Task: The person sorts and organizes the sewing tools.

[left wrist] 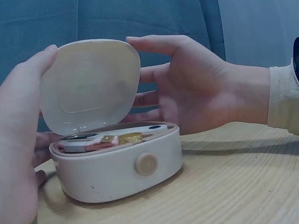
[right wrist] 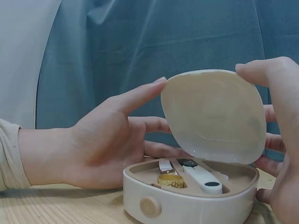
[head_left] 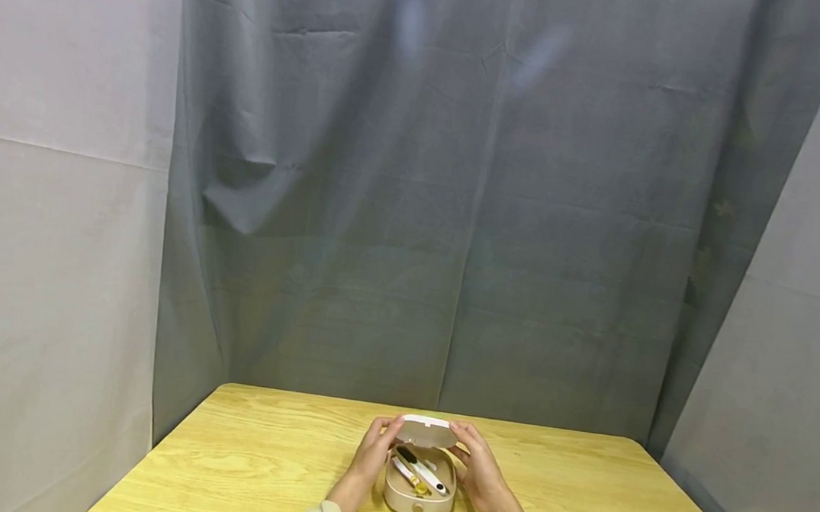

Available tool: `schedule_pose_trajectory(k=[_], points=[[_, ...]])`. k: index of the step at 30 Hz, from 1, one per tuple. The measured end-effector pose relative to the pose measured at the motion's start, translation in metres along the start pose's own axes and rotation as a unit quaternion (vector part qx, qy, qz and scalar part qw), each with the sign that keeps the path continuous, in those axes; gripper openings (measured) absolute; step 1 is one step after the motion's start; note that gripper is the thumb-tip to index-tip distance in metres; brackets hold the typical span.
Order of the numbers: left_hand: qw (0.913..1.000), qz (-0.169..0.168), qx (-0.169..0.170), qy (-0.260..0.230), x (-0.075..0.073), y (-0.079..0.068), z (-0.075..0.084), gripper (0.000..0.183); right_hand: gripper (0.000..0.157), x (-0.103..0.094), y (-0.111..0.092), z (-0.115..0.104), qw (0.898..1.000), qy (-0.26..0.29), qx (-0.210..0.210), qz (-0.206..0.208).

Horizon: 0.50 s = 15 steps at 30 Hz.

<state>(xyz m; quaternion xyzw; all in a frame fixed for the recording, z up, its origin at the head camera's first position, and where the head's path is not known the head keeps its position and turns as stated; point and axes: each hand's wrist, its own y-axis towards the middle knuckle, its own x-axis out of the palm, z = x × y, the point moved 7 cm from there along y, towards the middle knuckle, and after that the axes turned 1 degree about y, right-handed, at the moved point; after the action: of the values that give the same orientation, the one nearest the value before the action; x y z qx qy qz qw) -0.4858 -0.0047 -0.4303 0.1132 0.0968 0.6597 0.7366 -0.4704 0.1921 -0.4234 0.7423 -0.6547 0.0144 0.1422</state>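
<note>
A cream oval box (head_left: 402, 504) with a round tan button (right wrist: 150, 206) on its front sits on the table, its hinged lid (head_left: 428, 436) raised. My left hand (head_left: 371, 454) holds the lid's left edge, thumb at the upper corner and fingers behind. At the opposite edge, my right hand (head_left: 481, 473) grips the lid the same way. Inside the box lie a white stick (right wrist: 202, 179) with a black end and a black oval spot, a gold patterned ring-shaped piece (right wrist: 170, 181), and a slim white-and-red item (head_left: 404, 469) to the left.
The box stands near the front of a light wood table (head_left: 271, 448). A grey curtain (head_left: 381, 285) hangs behind the table, with pale cloth panels (head_left: 59, 271) on both sides.
</note>
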Motion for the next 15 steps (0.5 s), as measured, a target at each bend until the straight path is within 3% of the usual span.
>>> schedule_pose_trajectory(k=[4, 8, 15], points=[[1.0000, 0.004, 0.001, 0.003, -0.0002, 0.0004, 0.0005, 0.052, 0.032, 0.0005, 0.0005, -0.0025, 1.000, 0.002, -0.011, 0.000], [1.0000, 0.001, 0.007, 0.000, -0.0002, 0.0019, 0.0012, 0.050, 0.023, -0.0004, 0.0015, -0.0035, 1.000, 0.009, -0.019, -0.004], [0.9993, -0.028, 0.004, -0.025, -0.0006, -0.0021, -0.0001, 0.048, 0.017, -0.0019, -0.0002, -0.0018, 1.000, 0.007, -0.024, -0.015]])
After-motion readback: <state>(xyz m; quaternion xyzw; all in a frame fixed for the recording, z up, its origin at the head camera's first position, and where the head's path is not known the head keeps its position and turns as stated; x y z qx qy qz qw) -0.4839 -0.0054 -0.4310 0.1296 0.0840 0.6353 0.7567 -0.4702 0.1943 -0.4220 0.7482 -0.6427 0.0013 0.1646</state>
